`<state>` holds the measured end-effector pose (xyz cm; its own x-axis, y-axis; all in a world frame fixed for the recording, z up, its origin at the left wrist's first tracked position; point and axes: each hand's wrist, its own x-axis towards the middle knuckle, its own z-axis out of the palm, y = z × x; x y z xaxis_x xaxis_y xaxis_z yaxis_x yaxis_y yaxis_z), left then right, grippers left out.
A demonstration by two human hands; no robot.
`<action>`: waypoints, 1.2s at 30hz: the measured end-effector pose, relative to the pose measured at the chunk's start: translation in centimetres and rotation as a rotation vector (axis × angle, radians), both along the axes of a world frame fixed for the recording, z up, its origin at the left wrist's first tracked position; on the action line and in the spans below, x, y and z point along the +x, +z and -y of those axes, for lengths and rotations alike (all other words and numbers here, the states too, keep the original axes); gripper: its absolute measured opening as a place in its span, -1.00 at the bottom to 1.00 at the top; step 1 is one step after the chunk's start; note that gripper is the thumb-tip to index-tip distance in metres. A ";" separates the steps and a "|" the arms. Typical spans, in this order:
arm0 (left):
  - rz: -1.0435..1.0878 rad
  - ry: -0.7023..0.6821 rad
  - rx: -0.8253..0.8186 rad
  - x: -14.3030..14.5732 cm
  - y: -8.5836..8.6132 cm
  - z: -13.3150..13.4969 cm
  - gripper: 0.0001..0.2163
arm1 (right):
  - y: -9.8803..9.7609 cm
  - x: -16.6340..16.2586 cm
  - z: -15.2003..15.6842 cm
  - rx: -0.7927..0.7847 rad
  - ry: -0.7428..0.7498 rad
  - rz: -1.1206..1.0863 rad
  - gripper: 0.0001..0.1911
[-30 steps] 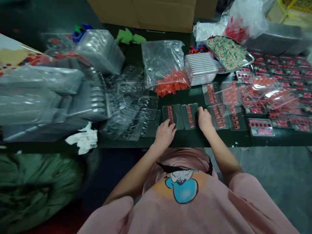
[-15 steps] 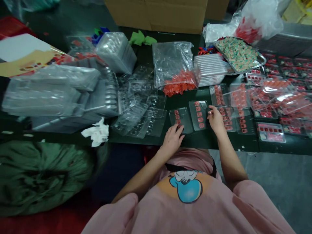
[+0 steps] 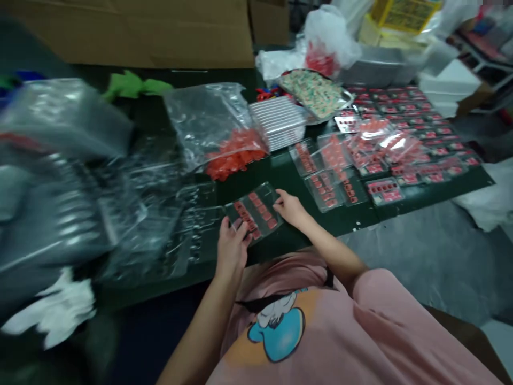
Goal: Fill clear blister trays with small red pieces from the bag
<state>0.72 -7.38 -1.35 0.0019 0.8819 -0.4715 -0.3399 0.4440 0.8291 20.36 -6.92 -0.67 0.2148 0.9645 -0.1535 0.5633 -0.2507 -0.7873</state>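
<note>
Two clear plastic trays lie side by side in front of me, their neighbouring edges meeting or overlapping. The left tray (image 3: 245, 216) and the right tray (image 3: 263, 210) each carry a row of small red pieces. My left hand (image 3: 232, 246) grips the left tray by its lower left edge, fingers over its corner. At the far right edge, my right hand (image 3: 292, 208) pinches the right tray between thumb and fingers. Behind them, loose red pieces (image 3: 236, 152) spill from the mouth of a clear plastic bag (image 3: 206, 115).
Clear empty trays (image 3: 140, 214) are heaped on the left, near a crumpled white tissue (image 3: 60, 310). Filled trays (image 3: 324, 190) lie at right, before rows of red-and-pink packs (image 3: 404, 115). A metal tray of small pieces (image 3: 315, 91) and a cardboard box (image 3: 160, 32) stand behind.
The view has swung to the right. The two trays, apart before, are now together and turned at an angle. The left tray's row shows more red pieces. My right hand now pinches the right tray's edge.
</note>
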 end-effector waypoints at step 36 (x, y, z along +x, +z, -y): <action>0.095 -0.391 0.407 15.9 4.7 0.1 -0.35 | 3.9 10.9 4.0 0.228 -0.349 -0.957 -0.35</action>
